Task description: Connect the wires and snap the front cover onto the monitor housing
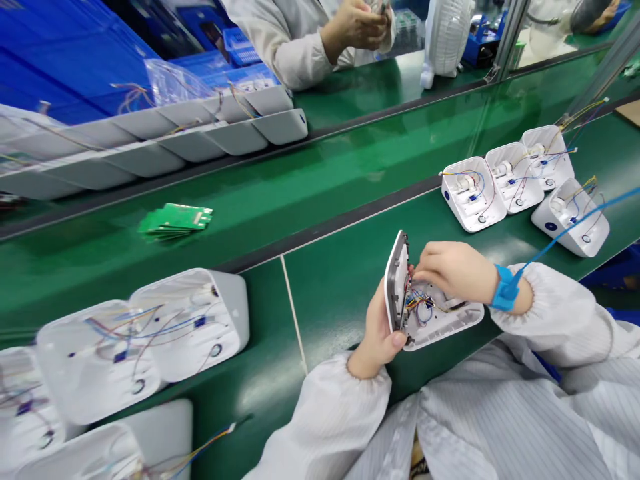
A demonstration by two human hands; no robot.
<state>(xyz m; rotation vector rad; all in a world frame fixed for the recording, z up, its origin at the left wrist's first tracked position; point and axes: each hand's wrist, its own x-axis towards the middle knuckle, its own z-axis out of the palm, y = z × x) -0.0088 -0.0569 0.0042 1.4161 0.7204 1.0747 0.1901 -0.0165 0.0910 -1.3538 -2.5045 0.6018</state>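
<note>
**Two hands working on an opened white casing at a green desk**

At far left, several open white shells with loose coloured wires lie on the green desk. Behind them, a small stack of green circuit boards rests on the belt, with a row of grey trays beyond.

Near the centre, the left hand holds a white cover upright on edge, fingers clamped around it. Just beside it lies the casing base, flat on the desk, wires showing inside. The right hand, wearing a blue wrist strap, reaches into those wires, fingertips together on them.

Further right, four more white shells sit grouped. Across the belt, another person's hands hold something small.
</note>
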